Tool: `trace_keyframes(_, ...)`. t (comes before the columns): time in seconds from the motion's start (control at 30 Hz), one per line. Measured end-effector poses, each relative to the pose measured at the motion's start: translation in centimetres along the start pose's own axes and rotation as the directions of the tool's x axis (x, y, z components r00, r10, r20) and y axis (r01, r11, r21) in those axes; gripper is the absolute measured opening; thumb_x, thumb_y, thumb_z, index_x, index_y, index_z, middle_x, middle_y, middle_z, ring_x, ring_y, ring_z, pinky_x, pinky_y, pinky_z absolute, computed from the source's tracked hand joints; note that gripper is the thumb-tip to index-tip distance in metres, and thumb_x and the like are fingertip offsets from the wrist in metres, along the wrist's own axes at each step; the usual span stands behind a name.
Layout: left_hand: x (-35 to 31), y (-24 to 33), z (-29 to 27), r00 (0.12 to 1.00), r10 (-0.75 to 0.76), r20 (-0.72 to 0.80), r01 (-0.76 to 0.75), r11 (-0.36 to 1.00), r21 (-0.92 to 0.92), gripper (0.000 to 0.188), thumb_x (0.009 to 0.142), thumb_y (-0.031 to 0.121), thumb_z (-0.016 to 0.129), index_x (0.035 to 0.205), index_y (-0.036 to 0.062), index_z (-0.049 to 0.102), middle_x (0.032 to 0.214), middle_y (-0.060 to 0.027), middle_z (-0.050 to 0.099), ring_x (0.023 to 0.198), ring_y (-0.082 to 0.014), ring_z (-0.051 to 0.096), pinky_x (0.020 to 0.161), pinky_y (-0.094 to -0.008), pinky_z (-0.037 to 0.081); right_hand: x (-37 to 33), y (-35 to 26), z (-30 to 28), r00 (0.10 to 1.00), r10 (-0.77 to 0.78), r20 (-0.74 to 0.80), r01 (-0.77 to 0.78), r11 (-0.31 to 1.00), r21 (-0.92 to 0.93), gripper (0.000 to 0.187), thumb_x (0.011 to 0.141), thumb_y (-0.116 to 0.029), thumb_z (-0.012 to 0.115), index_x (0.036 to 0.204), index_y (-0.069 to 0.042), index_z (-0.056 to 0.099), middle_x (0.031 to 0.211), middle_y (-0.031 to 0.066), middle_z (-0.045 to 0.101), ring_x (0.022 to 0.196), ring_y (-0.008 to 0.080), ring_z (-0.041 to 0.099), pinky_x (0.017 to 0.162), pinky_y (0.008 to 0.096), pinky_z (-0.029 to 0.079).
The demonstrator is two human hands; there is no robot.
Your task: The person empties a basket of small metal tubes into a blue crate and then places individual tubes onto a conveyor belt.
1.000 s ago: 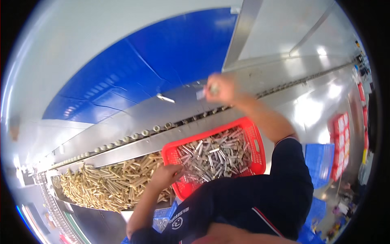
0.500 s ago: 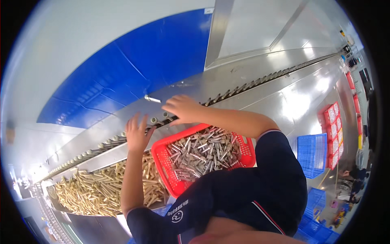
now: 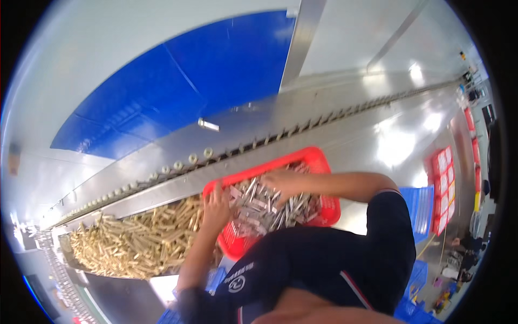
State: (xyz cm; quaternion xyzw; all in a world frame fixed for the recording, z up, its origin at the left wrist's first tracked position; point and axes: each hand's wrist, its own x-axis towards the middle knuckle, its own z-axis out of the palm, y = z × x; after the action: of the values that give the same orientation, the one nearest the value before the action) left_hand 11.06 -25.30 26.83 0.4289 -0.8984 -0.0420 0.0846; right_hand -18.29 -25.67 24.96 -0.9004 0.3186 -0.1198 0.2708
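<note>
A red plastic basket, full of silver bolt-like metal pieces, sits right in front of me. My right hand reaches over its rim, thumb and fingers apart, down among the pieces. At the basket's left end is my left hand, fingers stretched and somewhat blurred; whether they touch the rim or the pieces is unclear. Just beyond the basket a slotted conveyor track runs slantwise. Round-headed parts stand in its left stretch. One silver bolt-like piece lies alone on the metal ledge behind it.
Gold-coloured rod-like pieces fill a tray left of the basket. A blue panel rises behind the track. Blue crates and red trays with pale contents stand at the right.
Both hands have drawn back from the track to the basket. The right hand is now down among the silver pieces, the left at the basket's left end. The view has shifted slightly.
</note>
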Motion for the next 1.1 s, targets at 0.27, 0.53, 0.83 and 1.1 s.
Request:
trace_keyframes(0.27, 5.6, -8.2, -3.4, 0.911, -0.192, -0.364, 0.204, 0.979, -0.004, 0.067, 0.072, 0.033, 0.073, 0.131, 0.0134, 0.045, 0.136, -0.0204, 0.034, 0.122, -0.0384, 0.036, 0.101, -0.0507, 0.029, 14.8, -0.2, -6.3, 0.936, -0.075, -0.344, -0.058, 0.932, -0.359, 0.076, 0.073, -0.047, 0.067, 0.131, -0.006, 0.040, 0.120, 0.0189, 0.048, 0.112, 0.0366, 0.046, 0.095, 0.0455, 0.037)
trace_keyframes(0.53, 11.1, -10.5, -2.1, 0.913, 0.180, -0.367, -0.117, 0.976, 0.186, 0.033, 0.073, 0.032, 0.071, 0.066, 0.0116, 0.046, 0.050, -0.0028, 0.052, 0.046, -0.0218, 0.056, 0.041, -0.0349, 0.045, 17.0, 5.4, -3.9, 0.985, 0.116, 0.126, -0.066, 0.936, -0.344, 0.038, 0.080, -0.045, 0.057, 0.087, -0.008, 0.064, 0.072, 0.0170, 0.064, 0.069, 0.0353, 0.063, 0.063, 0.0480, 0.050)
trace_keyframes(0.83, -1.7, -5.5, -2.2, 0.938, -0.178, 0.298, 0.254, 0.937, -0.240, 0.055, 0.069, 0.031, 0.075, 0.114, 0.0074, 0.054, 0.114, -0.0164, 0.057, 0.102, -0.0314, 0.057, 0.078, -0.0431, 0.050, 7.7, -4.7, -13.7, 0.981, -0.004, 0.195, 0.012, 0.999, -0.041, 0.034, 0.072, -0.029, 0.075, 0.094, -0.010, 0.057, 0.086, 0.0068, 0.063, 0.077, 0.0234, 0.063, 0.065, 0.0342, 0.051)
trace_keyframes(1.1, 0.1, -13.1, -1.0, 0.942, -0.159, -0.297, 0.173, 0.985, 0.022, 0.065, 0.068, 0.033, 0.075, 0.123, 0.0106, 0.049, 0.143, -0.0143, 0.032, 0.128, -0.0418, 0.031, 0.102, -0.0539, 0.031, 11.4, -1.0, -1.6, 0.953, -0.119, -0.278, 0.073, 0.982, -0.172, 0.073, 0.069, -0.033, 0.074, 0.130, -0.006, 0.042, 0.130, 0.0156, 0.042, 0.119, 0.0332, 0.042, 0.099, 0.0461, 0.034)
